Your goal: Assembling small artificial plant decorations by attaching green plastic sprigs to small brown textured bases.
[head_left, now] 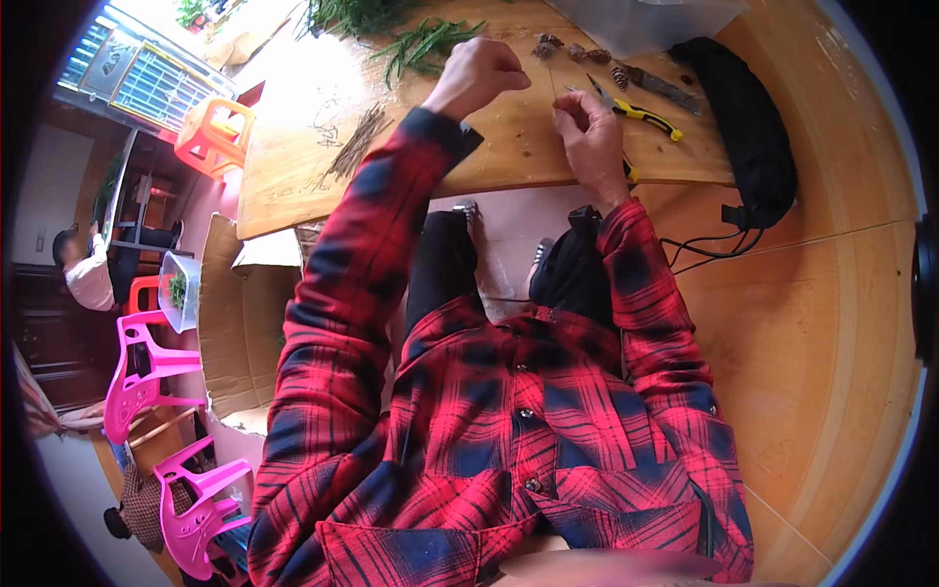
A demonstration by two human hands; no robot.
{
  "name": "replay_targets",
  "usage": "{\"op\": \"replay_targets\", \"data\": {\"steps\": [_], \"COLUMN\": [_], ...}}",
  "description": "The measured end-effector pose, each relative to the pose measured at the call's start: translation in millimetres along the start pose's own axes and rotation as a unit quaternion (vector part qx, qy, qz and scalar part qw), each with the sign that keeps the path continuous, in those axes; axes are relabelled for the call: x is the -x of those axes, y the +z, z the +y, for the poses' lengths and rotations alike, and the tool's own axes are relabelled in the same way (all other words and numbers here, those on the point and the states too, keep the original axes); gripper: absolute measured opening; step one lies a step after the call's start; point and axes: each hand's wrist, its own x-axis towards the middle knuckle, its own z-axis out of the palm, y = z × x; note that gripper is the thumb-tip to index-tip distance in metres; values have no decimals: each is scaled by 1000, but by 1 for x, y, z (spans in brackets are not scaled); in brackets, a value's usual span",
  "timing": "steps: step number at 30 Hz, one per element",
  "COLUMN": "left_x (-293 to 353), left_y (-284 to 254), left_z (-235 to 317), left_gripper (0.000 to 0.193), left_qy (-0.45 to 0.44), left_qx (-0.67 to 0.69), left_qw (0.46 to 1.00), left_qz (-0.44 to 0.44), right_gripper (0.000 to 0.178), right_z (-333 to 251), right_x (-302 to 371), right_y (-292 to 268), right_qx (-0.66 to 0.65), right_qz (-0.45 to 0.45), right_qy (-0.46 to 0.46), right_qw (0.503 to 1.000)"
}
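Note:
Above the wooden table [528,147], my left hand [476,78] is closed in a pinch, fingertips pointing right; what it holds, if anything, is too small to make out. My right hand [594,142] pinches thumb against forefinger close to the table's front edge, and a very thin strand seems to rise from its fingertips. Just right of that hand lie pliers [641,115] with yellow and black handles. Small brown cones [577,53] sit behind them, beside a dark piece of bark or stick [665,90]. Green needle-like sprigs [425,49] spread behind my left hand.
Thin brown stems or wires [360,139] lie bundled at the table's left. A black elongated bag [748,127] with cords covers the right end, near a clear plastic bag [650,22]. Left stand an open cardboard box [235,323], an orange stool [215,135], pink chairs [147,377] and a seated person [90,274].

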Motion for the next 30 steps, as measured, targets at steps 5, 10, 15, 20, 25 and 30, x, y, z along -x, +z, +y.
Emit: {"op": "replay_targets", "data": {"steps": [5, 10, 15, 20, 25, 30], "left_x": [116, 191, 231, 243, 247, 247], "left_y": [-11, 2, 9, 27, 30, 36], "left_z": [46, 59, 61, 59, 64, 66], "left_gripper": [25, 31, 31, 28, 26, 26], "left_qy": [-94, -100, -120, -136, -126, -115], "left_qx": [391, 549, 558, 590, 616, 638], "left_qw": [915, 824, 811, 776, 757, 742], "left_qz": [26, 96, 132, 175, 176, 169], "right_gripper": [7, 7, 5, 4, 4, 5], "right_z": [11, -45, -127, -131, -135, -130], "right_x": [-2, 37, 125, 150, 156, 156], "right_y": [-5, -8, -15, -19, -16, -12], "right_qx": [-21, -34, -19, -16, 16, 35], "right_qz": [-37, -109, -194, -258, -282, -298], "right_qy": [-24, 27, 74, 144, 149, 149], "right_qw": [999, 993, 978, 955, 948, 942]}}
